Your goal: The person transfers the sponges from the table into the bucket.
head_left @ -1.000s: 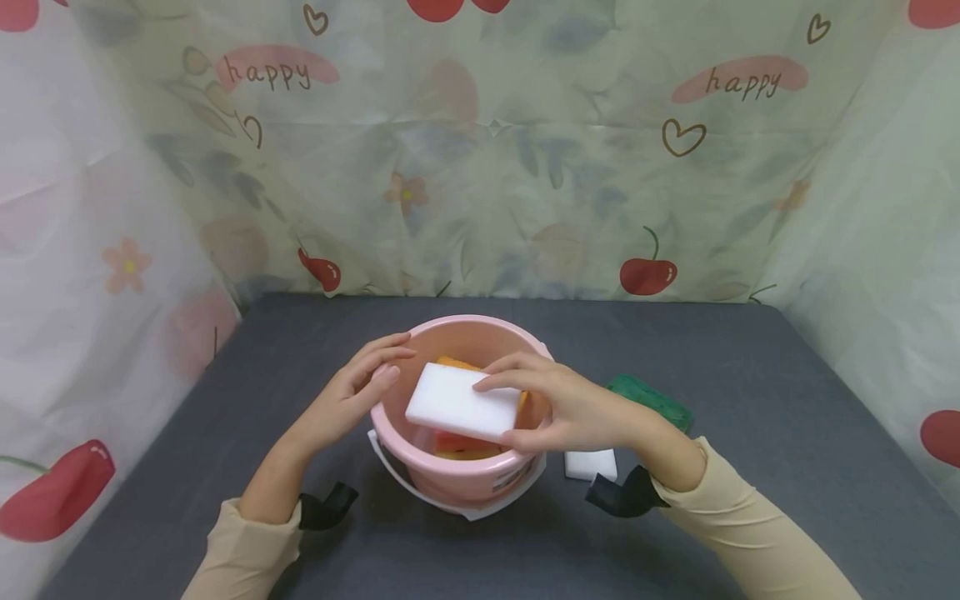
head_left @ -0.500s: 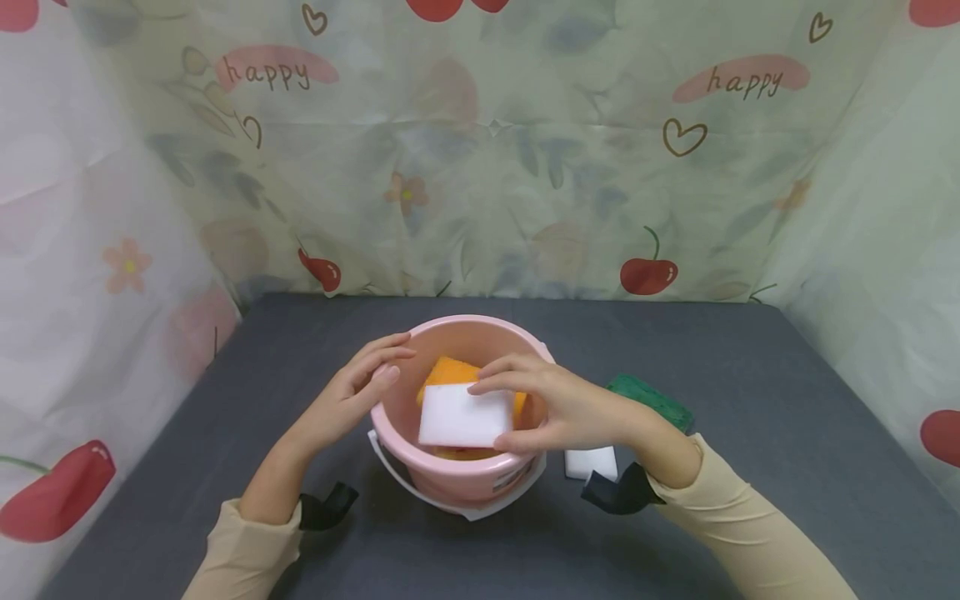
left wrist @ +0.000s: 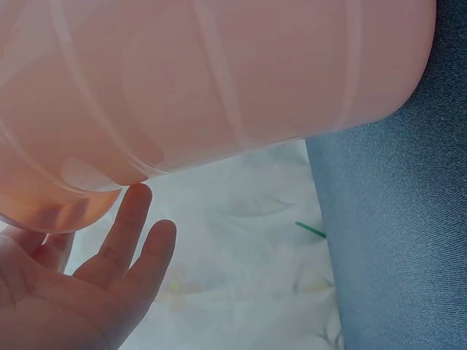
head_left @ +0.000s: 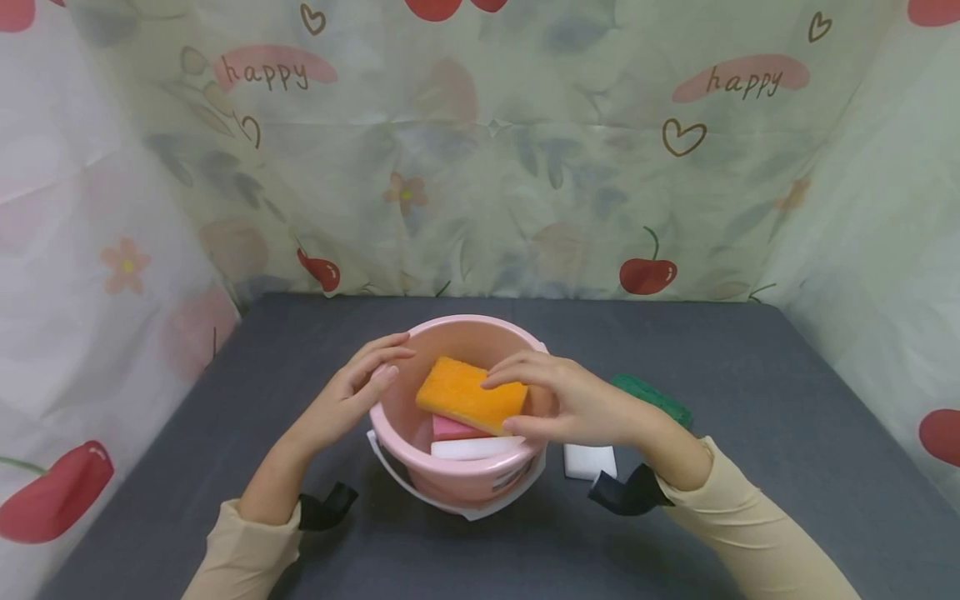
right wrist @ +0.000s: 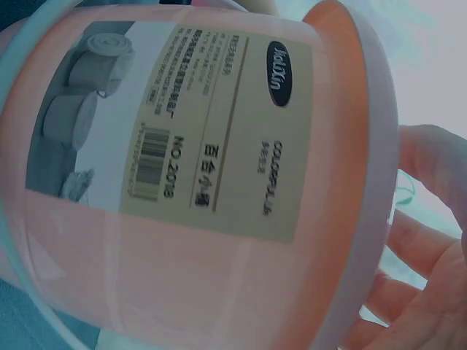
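Observation:
A pink bucket stands on the dark table, its white handle lowered at the front. Inside lie an orange sponge, a pink-red sponge partly beneath it, and a white sponge against the near wall. My left hand touches the bucket's left rim with loosely extended fingers; in the left wrist view, fingertips meet the bucket's outer wall. Over the right rim, my right hand hovers with thumb and fingers spread and nothing gripped. Its fingertips overlap the orange sponge in the head view; contact is unclear.
Right of the bucket, a green sponge and another white sponge lie on the table, both partly behind the right arm. A printed curtain encloses the back and sides.
The white sponge has gone from my right hand down into the bucket, uncovering the orange sponge. My right fingers have let go and shifted slightly right. My left hand stays put.

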A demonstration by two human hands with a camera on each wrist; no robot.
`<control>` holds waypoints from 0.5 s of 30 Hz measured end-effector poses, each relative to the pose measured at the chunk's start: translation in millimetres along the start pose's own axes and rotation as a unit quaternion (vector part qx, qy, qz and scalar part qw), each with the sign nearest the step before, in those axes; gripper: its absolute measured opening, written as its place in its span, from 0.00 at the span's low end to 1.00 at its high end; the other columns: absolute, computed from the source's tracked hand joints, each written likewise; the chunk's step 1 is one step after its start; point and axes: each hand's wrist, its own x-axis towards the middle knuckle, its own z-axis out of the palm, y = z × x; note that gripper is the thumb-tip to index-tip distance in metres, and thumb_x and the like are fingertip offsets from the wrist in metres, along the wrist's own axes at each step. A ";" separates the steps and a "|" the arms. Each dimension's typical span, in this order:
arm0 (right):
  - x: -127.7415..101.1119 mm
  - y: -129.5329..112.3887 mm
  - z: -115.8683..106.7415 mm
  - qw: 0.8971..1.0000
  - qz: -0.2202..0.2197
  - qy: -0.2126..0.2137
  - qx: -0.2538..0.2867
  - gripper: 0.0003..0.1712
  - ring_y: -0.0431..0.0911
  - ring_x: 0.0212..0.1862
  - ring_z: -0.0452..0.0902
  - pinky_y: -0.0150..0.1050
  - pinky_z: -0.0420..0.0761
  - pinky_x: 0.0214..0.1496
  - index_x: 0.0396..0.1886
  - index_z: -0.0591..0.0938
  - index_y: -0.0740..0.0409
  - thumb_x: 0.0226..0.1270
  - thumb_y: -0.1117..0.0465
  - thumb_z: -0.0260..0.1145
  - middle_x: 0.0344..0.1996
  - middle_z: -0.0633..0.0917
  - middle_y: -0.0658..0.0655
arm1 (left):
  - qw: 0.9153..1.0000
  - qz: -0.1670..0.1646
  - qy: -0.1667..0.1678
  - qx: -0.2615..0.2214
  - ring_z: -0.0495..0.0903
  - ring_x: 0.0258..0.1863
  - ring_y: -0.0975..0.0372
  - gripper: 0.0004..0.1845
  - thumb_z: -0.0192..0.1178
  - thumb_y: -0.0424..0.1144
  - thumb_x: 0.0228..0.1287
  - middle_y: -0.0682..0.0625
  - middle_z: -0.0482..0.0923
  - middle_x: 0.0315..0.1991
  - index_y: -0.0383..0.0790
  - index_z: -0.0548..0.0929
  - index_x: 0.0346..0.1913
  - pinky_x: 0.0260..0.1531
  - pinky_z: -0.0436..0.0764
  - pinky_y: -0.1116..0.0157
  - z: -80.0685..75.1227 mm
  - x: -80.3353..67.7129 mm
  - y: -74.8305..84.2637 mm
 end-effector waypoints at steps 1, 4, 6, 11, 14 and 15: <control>-1.2 0.7 -0.5 1.000 0.001 0.008 -0.002 0.23 0.45 0.56 0.73 0.43 0.76 0.56 0.55 0.77 0.53 0.59 0.59 0.67 0.54 0.78 0.51 | 1.000 0.000 0.000 0.000 0.56 0.69 0.49 0.19 0.46 0.39 0.71 0.47 0.57 0.70 0.40 0.71 0.61 0.63 0.63 0.42 0.1 0.0 -0.1; -4.8 2.1 -2.8 1.000 0.008 0.029 -0.003 0.21 0.45 0.53 0.74 0.44 0.76 0.55 0.54 0.77 0.52 0.60 0.60 0.66 0.54 0.79 0.51 | 1.000 0.000 0.000 0.000 0.56 0.69 0.49 0.19 0.46 0.40 0.71 0.47 0.57 0.70 0.40 0.71 0.61 0.63 0.63 0.42 0.2 -0.3 -0.2; -7.2 4.2 -4.2 0.999 0.008 0.042 -0.004 0.21 0.45 0.52 0.74 0.43 0.76 0.54 0.54 0.78 0.51 0.60 0.60 0.66 0.53 0.79 0.51 | 1.000 0.001 -0.001 -0.001 0.55 0.69 0.49 0.19 0.46 0.39 0.71 0.46 0.57 0.70 0.40 0.71 0.61 0.63 0.62 0.42 0.3 -0.5 -0.3; -13.1 11.5 -8.7 0.997 -0.008 0.079 -0.017 0.20 0.43 0.50 0.73 0.37 0.76 0.50 0.52 0.79 0.52 0.58 0.63 0.67 0.50 0.81 0.52 | 1.000 0.003 0.000 0.001 0.55 0.69 0.49 0.19 0.46 0.39 0.71 0.46 0.57 0.70 0.40 0.71 0.61 0.63 0.62 0.42 0.6 -0.9 -0.2; -17.3 15.6 -12.2 0.995 -0.007 0.099 -0.027 0.20 0.43 0.46 0.73 0.34 0.76 0.46 0.51 0.79 0.54 0.57 0.65 0.68 0.47 0.81 0.53 | 1.000 0.005 0.001 0.002 0.55 0.69 0.49 0.18 0.46 0.39 0.71 0.46 0.57 0.70 0.40 0.71 0.61 0.63 0.62 0.42 0.9 -1.2 -0.3; -18.8 17.0 -13.3 0.994 -0.002 0.104 -0.031 0.20 0.43 0.45 0.73 0.33 0.76 0.46 0.51 0.79 0.55 0.57 0.65 0.68 0.47 0.82 0.53 | 1.000 0.005 0.001 0.002 0.55 0.69 0.50 0.18 0.46 0.39 0.71 0.47 0.57 0.70 0.40 0.71 0.61 0.63 0.63 0.42 1.0 -1.3 -0.4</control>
